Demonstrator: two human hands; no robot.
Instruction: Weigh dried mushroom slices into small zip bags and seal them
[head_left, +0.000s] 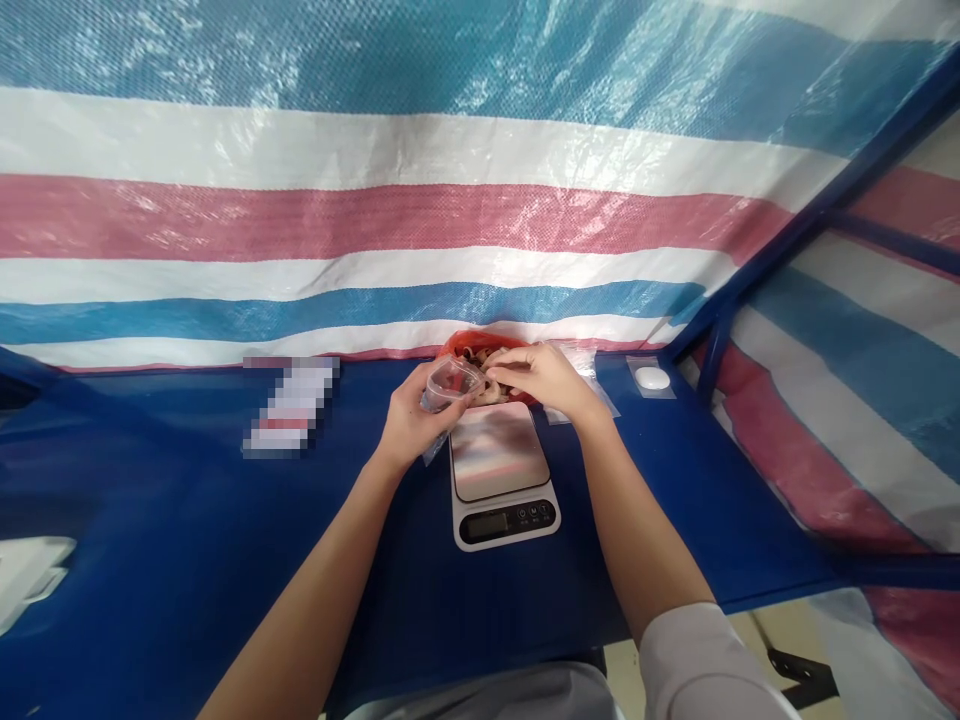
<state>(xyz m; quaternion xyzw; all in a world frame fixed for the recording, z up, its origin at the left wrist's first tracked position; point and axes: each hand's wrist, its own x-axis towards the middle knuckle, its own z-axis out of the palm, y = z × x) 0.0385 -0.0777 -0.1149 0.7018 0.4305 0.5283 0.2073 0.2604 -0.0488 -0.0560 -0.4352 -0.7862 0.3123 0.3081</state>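
Left hand (pixel 411 412) around a clear cup (pixel 450 381), right hand (pixel 541 378) on brown pieces (pixel 491 385) above a scale (pixel 501 472).

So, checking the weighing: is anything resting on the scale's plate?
No, the scale plate is bare; the left hand holds the clear cup above it.

A blue table (pixel 187 520) fills the lower frame. At centre on it sits a kitchen scale (pixel 501 475). A small white object (pixel 652 378) lies at right.

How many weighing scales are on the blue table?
1. The scale sits mid-table, just below the left hand, which holds a clear cup, and the right hand. Others may be out of view.
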